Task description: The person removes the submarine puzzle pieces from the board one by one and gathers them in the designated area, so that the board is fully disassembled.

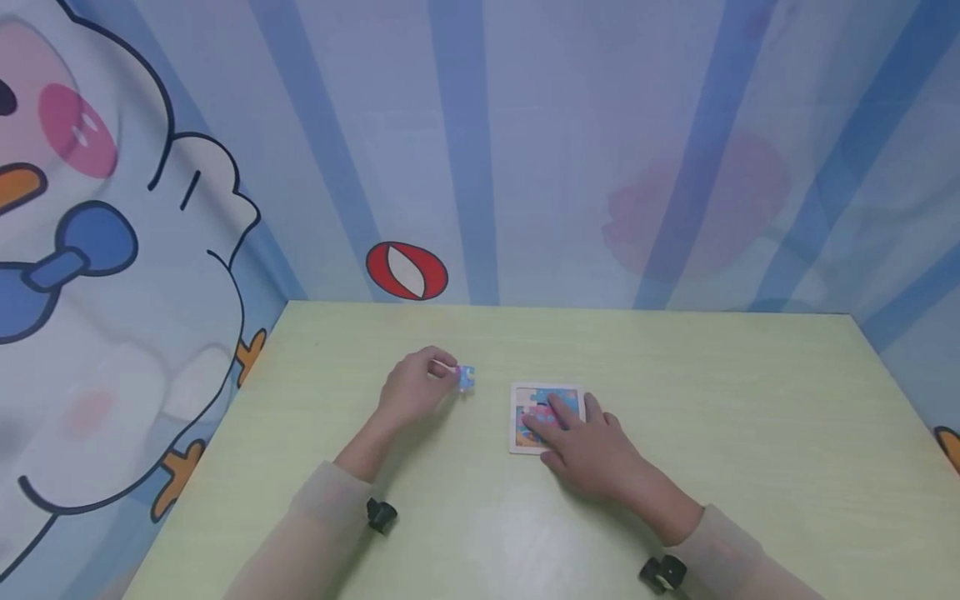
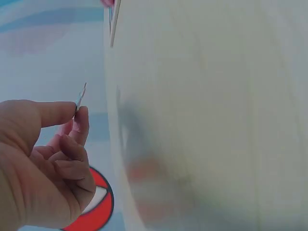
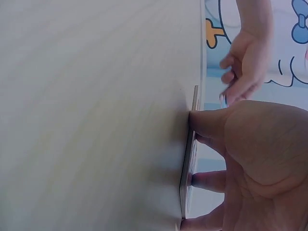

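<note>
Pinches a small blue puzzle piece [image 1: 467, 379] between thumb and finger of the left hand [image 1: 417, 387], raised above the pale yellow table [image 1: 750, 392], left of a white-framed jigsaw [image 1: 513, 425] and apart from it. Rests the right hand [image 1: 600, 454] on that jigsaw with fingers spread and uncurled. Wears pale sleeves [image 1: 322, 512], with a black device [image 1: 381, 516] near each wrist. Faces a blue-striped backdrop [image 1: 555, 150] bearing a white cartoon figure [image 1: 135, 367].
</note>
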The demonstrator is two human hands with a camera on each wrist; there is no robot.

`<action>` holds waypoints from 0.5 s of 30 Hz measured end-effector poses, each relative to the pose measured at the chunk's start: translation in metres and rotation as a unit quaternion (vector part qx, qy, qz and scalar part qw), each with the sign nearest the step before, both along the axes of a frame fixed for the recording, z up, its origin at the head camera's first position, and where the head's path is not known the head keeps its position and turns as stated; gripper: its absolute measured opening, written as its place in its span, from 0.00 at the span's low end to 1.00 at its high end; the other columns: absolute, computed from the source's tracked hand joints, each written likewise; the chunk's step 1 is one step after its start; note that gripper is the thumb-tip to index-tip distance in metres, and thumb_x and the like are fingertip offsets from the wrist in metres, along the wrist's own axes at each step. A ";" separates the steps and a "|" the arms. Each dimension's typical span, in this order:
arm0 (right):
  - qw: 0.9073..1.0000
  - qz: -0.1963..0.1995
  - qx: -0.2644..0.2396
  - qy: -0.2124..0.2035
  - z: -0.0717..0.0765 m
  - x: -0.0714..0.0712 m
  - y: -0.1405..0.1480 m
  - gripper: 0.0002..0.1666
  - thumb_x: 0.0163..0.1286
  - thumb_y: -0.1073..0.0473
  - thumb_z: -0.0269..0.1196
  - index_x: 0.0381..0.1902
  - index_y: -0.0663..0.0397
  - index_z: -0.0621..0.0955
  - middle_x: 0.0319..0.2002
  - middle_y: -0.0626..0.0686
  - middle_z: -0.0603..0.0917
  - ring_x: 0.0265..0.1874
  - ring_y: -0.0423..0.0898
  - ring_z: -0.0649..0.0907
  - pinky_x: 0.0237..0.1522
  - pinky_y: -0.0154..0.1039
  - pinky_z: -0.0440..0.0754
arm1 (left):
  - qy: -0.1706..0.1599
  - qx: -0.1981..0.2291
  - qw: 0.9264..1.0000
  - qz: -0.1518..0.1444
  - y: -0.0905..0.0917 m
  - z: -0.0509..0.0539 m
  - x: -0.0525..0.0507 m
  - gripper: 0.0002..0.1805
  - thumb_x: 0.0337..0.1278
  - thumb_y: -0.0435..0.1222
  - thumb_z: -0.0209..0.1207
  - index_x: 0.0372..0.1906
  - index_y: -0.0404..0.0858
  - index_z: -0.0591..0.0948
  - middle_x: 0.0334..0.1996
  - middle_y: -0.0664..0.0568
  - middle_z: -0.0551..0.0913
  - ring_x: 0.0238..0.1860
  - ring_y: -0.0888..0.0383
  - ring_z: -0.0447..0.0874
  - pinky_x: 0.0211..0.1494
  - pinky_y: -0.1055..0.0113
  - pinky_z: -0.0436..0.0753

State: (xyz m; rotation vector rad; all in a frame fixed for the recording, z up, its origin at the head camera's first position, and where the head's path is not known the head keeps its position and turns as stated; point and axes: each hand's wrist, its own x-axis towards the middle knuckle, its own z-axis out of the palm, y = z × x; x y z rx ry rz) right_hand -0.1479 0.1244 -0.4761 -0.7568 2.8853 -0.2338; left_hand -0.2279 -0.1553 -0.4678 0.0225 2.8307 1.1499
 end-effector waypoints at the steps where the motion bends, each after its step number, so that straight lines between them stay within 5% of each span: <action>1: 1.000 0.001 -0.001 0.000 0.000 0.000 0.000 0.29 0.81 0.46 0.55 0.77 0.37 0.71 0.77 0.63 0.65 0.69 0.83 0.61 0.60 0.72 0.70 | -0.005 0.002 1.000 0.005 -0.007 0.000 0.000 0.12 0.70 0.46 0.64 0.50 0.45 0.84 0.44 0.51 0.87 0.45 0.51 0.84 0.48 0.54 0.81; 7: 1.000 0.001 -0.001 0.004 0.000 0.000 0.001 0.30 0.81 0.46 0.55 0.77 0.37 0.71 0.77 0.63 0.64 0.69 0.83 0.61 0.60 0.72 0.70 | -0.031 0.005 0.999 0.024 -0.041 0.000 -0.002 0.14 0.70 0.44 0.64 0.53 0.41 0.83 0.48 0.46 0.87 0.47 0.48 0.85 0.48 0.54 0.82; 15: 1.000 0.004 -0.001 0.005 0.000 0.000 0.001 0.29 0.81 0.45 0.55 0.77 0.37 0.71 0.77 0.63 0.64 0.70 0.83 0.61 0.60 0.72 0.70 | -0.047 -0.005 0.999 0.014 -0.068 -0.010 -0.005 0.16 0.72 0.45 0.62 0.53 0.38 0.83 0.48 0.44 0.88 0.50 0.46 0.85 0.55 0.49 0.79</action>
